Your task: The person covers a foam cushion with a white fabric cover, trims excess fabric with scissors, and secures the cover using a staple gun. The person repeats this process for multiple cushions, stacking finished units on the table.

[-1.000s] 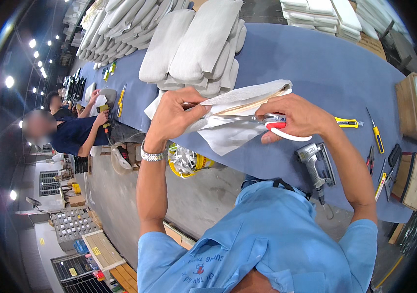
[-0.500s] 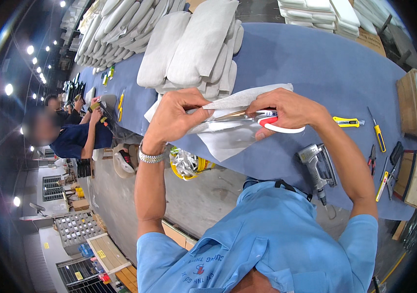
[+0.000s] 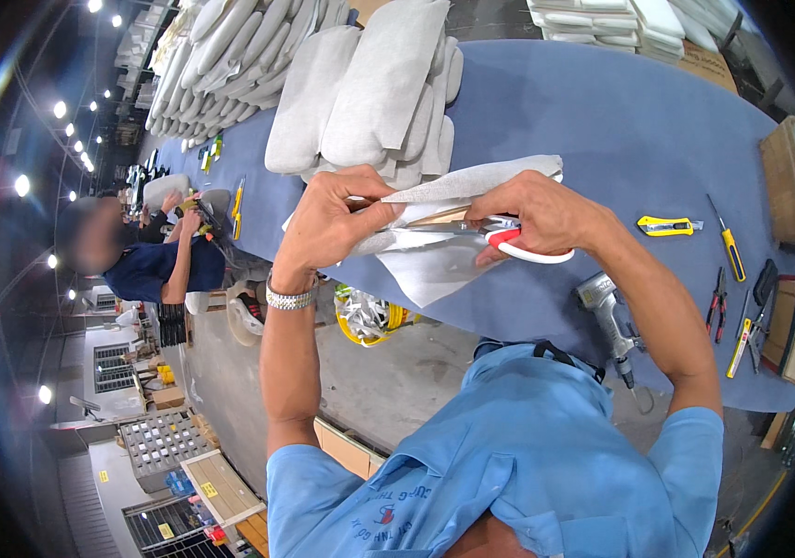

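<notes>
My left hand (image 3: 332, 228) grips a piece of pale grey fabric (image 3: 434, 237) wrapped over a thin wooden strip, held just above the edge of the long blue table (image 3: 602, 130). A silver watch sits on that wrist. My right hand (image 3: 537, 214) holds a pair of scissors (image 3: 500, 237) with red and white handles, its blades lying along the fabric toward my left hand. A flap of the fabric hangs down below both hands.
A stack of grey cushions (image 3: 369, 93) lies behind my hands. A yellow utility knife (image 3: 667, 226), a screwdriver (image 3: 728, 240), pliers (image 3: 715, 302) and a pneumatic stapler (image 3: 607, 312) are on the right. Another person in dark blue (image 3: 151, 260) works at the left.
The scissors have moved left along the fabric, and both hands sit slightly closer together. The person at the left has shifted arms.
</notes>
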Tool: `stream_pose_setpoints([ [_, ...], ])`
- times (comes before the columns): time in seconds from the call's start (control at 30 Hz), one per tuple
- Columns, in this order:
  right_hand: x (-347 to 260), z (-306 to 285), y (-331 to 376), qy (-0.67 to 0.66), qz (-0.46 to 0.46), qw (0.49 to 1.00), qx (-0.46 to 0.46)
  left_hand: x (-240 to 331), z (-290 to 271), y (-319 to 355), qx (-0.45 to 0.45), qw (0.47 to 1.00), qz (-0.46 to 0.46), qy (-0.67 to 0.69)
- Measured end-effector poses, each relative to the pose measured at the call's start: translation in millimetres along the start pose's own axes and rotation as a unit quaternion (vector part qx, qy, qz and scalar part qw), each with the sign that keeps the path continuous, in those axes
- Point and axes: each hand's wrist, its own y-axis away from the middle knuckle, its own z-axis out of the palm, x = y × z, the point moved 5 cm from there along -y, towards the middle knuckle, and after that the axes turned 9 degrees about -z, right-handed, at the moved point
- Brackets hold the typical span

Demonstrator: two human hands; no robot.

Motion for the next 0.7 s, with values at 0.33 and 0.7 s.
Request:
stream_pose_setpoints([
  [0.33, 8, -1, 1, -0.008, -0.021, 1.0, 0.021, -2, -7, -5, 0.04, 0.999, 0.023, -0.002],
  [0.7, 9, -4, 0, -0.028, -0.015, 0.998, 0.046, -10, -13, -9, 0.073, 0.997, -0.014, 0.038],
])
